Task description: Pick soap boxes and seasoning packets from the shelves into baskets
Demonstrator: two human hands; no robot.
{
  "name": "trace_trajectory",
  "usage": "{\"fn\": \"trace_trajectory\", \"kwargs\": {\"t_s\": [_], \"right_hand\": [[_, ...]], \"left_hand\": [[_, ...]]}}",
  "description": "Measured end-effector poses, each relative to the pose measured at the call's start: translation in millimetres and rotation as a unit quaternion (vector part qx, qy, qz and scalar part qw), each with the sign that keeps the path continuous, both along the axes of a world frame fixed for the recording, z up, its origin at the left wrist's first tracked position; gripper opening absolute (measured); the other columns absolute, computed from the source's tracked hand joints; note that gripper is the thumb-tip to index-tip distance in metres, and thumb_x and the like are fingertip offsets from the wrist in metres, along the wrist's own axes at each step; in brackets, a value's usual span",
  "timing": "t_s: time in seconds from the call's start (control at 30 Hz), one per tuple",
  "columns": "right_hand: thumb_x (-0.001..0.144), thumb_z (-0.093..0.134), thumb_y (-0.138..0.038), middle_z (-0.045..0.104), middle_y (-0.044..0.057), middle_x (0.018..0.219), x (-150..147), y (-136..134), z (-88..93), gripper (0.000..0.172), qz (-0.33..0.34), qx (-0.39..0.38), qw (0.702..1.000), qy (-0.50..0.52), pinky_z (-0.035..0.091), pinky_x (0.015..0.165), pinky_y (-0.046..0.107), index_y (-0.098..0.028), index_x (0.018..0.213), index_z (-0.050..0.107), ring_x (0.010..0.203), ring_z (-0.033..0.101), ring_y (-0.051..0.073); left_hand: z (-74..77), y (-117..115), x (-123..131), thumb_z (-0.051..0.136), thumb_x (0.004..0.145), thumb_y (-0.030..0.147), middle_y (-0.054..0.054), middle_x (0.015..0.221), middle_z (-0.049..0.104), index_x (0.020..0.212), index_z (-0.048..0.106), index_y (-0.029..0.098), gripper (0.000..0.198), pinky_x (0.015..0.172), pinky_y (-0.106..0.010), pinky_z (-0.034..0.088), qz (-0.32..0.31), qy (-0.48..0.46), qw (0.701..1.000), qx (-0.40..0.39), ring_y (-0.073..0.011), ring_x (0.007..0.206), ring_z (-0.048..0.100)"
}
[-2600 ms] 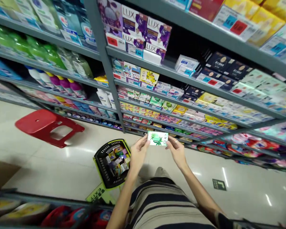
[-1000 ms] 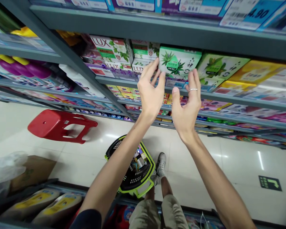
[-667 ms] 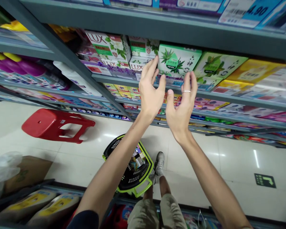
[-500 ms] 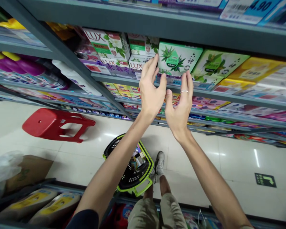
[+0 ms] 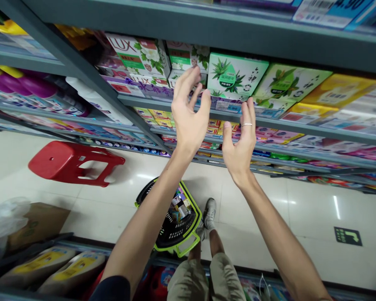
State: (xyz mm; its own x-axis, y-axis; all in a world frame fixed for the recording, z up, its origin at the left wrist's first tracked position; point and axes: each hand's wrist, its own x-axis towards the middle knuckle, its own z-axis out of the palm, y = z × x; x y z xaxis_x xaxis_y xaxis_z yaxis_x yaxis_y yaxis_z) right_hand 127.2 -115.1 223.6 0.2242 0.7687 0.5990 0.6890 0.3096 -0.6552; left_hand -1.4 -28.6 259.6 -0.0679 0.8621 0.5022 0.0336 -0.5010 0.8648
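My left hand (image 5: 190, 110) is raised in front of the shelf, fingers apart and slightly curled, with nothing in it. Its fingertips overlap the LUX soap boxes (image 5: 138, 52) in the view; whether they touch cannot be told. A little lower and to the right, my right hand (image 5: 240, 142) is also open and holds nothing; a ring shows on one finger. Its fingertips are just below the green-and-white soap box (image 5: 236, 75) with a leafy plant picture. Beside that box lie a lighter green soap box (image 5: 291, 82) and a yellow box (image 5: 341, 93).
A black and lime-green shopping basket (image 5: 178, 234) with small packages stands on the floor by my feet. Left of it is a red plastic stool (image 5: 54, 161). A cardboard box (image 5: 47, 221) and white bottles (image 5: 40, 265) are at lower left. Price tags (image 5: 228, 106) line the shelf edge.
My left hand has moved left, away from the green-and-white box and towards the LUX boxes. My right hand has shifted slightly right and down, so the gap between the hands is wider.
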Motion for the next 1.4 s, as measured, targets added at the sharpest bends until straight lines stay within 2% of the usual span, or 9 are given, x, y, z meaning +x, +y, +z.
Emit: {"fn": "trace_trajectory", "kwargs": {"t_s": [0.2, 0.37, 0.5, 0.63, 0.8, 1.0, 1.27, 1.4], "right_hand": [[0.114, 0.036, -0.049, 0.024, 0.007, 0.181, 0.3, 4.5, -1.6, 0.065, 0.014, -0.005, 1.0, 0.023, 0.026, 0.138, 0.06, -0.036, 0.175, 0.018, 0.169, 0.024, 0.027], [0.113, 0.037, -0.047, 0.023, 0.005, 0.181, -2.6, 2.8, 0.4, 0.067, 0.009, -0.004, 0.999, 0.035, 0.027, 0.138, 0.062, -0.039, 0.176, 0.014, 0.17, 0.023, 0.028], [0.115, 0.034, -0.045, 0.023, 0.005, 0.181, -3.6, -0.7, 3.9, 0.067, -0.006, -0.009, 1.0, 0.003, 0.03, 0.136, 0.064, -0.04, 0.176, 0.008, 0.169, 0.024, 0.027], [0.115, 0.034, -0.044, 0.022, 0.006, 0.181, -2.5, 1.5, 2.9, 0.067, 0.016, -0.005, 1.0, -0.009, 0.027, 0.138, 0.063, -0.037, 0.176, 0.009, 0.17, 0.023, 0.027], [0.114, 0.035, -0.044, 0.02, 0.005, 0.182, -3.0, 4.6, 2.3, 0.067, 0.011, -0.017, 1.0, -0.016, 0.028, 0.137, 0.064, -0.037, 0.176, 0.009, 0.17, 0.022, 0.026], [0.114, 0.037, -0.043, 0.018, 0.003, 0.183, -4.2, 5.5, 4.7, 0.068, 0.031, -0.034, 0.999, -0.002, 0.023, 0.138, 0.065, -0.039, 0.176, 0.011, 0.17, 0.02, 0.028], [0.114, 0.038, -0.046, 0.025, 0.004, 0.181, -0.2, 11.8, -0.2, 0.063, 0.047, 0.008, 0.999, -0.009, 0.028, 0.138, 0.063, -0.037, 0.174, 0.021, 0.169, 0.024, 0.028], [0.114, 0.041, -0.043, 0.039, 0.007, 0.174, 2.8, -3.0, 0.3, 0.055, 0.053, 0.042, 0.998, 0.017, 0.034, 0.135, 0.063, -0.036, 0.169, 0.037, 0.164, 0.036, 0.029]], "left_hand": [[-2.0, -7.7, 6.5, 0.068, 0.091, 0.076, -0.007, 0.154, 0.058, 0.129, 0.072, 0.035, 0.057, 0.129, -0.051, 0.047, -0.016, 0.008, 0.999, -0.029, -0.0328, 0.155, 0.05], [-4.2, -6.4, 6.6, 0.072, 0.093, 0.067, -0.005, 0.157, 0.056, 0.13, 0.071, 0.036, 0.048, 0.131, -0.05, 0.045, -0.014, 0.006, 0.999, -0.035, -0.0318, 0.158, 0.046], [-6.6, -5.5, 6.1, 0.073, 0.093, 0.064, -0.005, 0.157, 0.056, 0.13, 0.071, 0.036, 0.045, 0.132, -0.048, 0.044, -0.016, 0.004, 0.999, -0.039, -0.0303, 0.159, 0.045], [-7.5, -5.9, 7.8, 0.072, 0.095, 0.063, -0.005, 0.156, 0.056, 0.13, 0.071, 0.034, 0.046, 0.132, -0.048, 0.043, -0.022, 0.009, 0.999, -0.036, -0.0305, 0.16, 0.044], [-8.0, -4.9, 8.4, 0.071, 0.096, 0.064, -0.005, 0.154, 0.057, 0.131, 0.071, 0.033, 0.047, 0.132, -0.048, 0.043, -0.024, 0.018, 0.999, -0.015, -0.0303, 0.157, 0.048], [-9.1, -5.2, 9.2, 0.069, 0.096, 0.067, -0.005, 0.154, 0.057, 0.132, 0.071, 0.034, 0.049, 0.132, -0.049, 0.043, -0.004, 0.028, 0.999, -0.022, -0.0306, 0.158, 0.047], [-27.6, 8.6, 10.1, 0.058, 0.096, 0.077, -0.006, 0.152, 0.058, 0.139, 0.066, 0.039, 0.058, 0.125, -0.049, 0.051, 0.012, 0.049, 0.996, 0.07, -0.0296, 0.149, 0.055], [-27.8, -9.8, 6.1, 0.057, 0.102, 0.068, -0.007, 0.148, 0.059, 0.14, 0.062, 0.038, 0.048, 0.116, -0.046, 0.057, 0.043, 0.057, 0.993, 0.098, -0.0263, 0.141, 0.061]]}}
